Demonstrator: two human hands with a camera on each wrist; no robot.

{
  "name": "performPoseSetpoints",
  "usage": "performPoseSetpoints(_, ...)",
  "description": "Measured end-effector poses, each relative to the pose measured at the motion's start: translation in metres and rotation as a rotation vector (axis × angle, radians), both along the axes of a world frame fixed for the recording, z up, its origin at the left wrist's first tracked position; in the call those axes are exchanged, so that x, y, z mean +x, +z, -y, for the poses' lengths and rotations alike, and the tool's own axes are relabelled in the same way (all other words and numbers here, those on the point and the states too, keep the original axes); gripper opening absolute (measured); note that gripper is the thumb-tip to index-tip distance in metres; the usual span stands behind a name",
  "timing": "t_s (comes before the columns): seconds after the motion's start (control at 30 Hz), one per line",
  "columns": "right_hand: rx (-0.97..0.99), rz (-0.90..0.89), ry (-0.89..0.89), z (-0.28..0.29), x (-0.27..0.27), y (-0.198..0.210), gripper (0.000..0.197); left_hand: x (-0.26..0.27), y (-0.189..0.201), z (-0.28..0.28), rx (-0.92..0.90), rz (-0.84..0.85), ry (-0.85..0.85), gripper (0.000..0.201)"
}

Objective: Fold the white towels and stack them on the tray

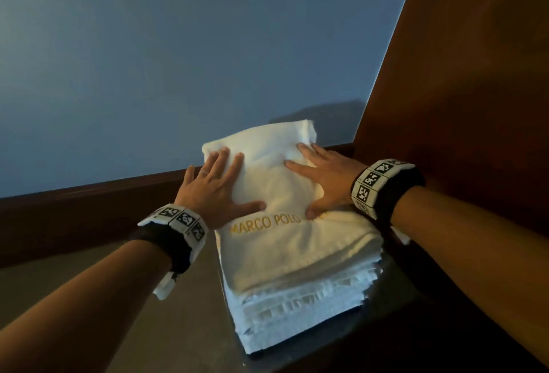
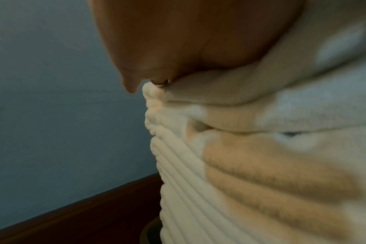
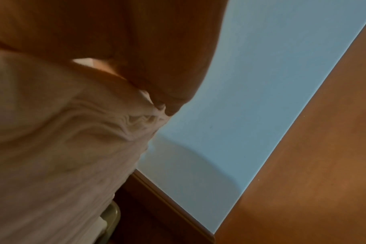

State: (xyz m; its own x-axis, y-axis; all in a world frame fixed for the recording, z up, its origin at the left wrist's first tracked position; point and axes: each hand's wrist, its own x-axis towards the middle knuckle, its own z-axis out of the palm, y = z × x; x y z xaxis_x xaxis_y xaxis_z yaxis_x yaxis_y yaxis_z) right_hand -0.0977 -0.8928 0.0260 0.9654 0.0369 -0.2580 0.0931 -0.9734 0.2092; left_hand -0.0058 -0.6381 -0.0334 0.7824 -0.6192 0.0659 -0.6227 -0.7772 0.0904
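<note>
While both palms lie flat, the left hand [image 1: 216, 191] and right hand [image 1: 323, 178] press on the top towel [image 1: 285, 242], fingers straight and spread, gripping nothing. Under them stands the stack of towels [image 1: 303, 310], gold lettering just below the thumbs. The tray [image 3: 112, 214] peeks out beneath the stack, below the right wrist.

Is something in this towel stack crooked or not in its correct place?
Slightly. The top towel, pressed flat by the left hand and right hand, sits turned against the stack below, whose lower layers stick out unevenly at the near edge. Nothing looks damaged.
</note>
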Motion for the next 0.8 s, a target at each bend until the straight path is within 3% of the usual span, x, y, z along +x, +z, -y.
performPoseSetpoints(0.17, -0.204, 0.268, 0.106, -0.030, -0.036, 0.019, 0.070, -0.028, 0.034, -0.009, 0.018, 0.089, -0.035, 0.108)
performPoseSetpoints(0.23, -0.175, 0.297, 0.118, -0.032, -0.051, 0.021, 0.063, -0.049, 0.037, -0.012, -0.032, 0.153, -0.084, 0.102)
performPoseSetpoints(0.33, 0.087, 0.136, -0.035, -0.030, -0.079, 0.014, 0.084, -0.076, 0.029, -0.019, -0.036, 0.102, -0.142, 0.111)
performPoseSetpoints(0.43, 0.161, 0.013, -0.089, -0.029, -0.097, -0.008, 0.108, -0.078, 0.020, -0.019, 0.022, 0.067, -0.163, 0.128)
performPoseSetpoints(0.63, 0.126, 0.079, -0.100, -0.019, -0.081, -0.064, 0.109, -0.062, -0.013, -0.007, 0.072, 0.030, -0.145, 0.134)
performPoseSetpoints(0.8, 0.067, 0.071, -0.141, -0.017, -0.080, -0.066, 0.110, -0.062, -0.015, 0.001, 0.102, 0.001, -0.150, 0.135)
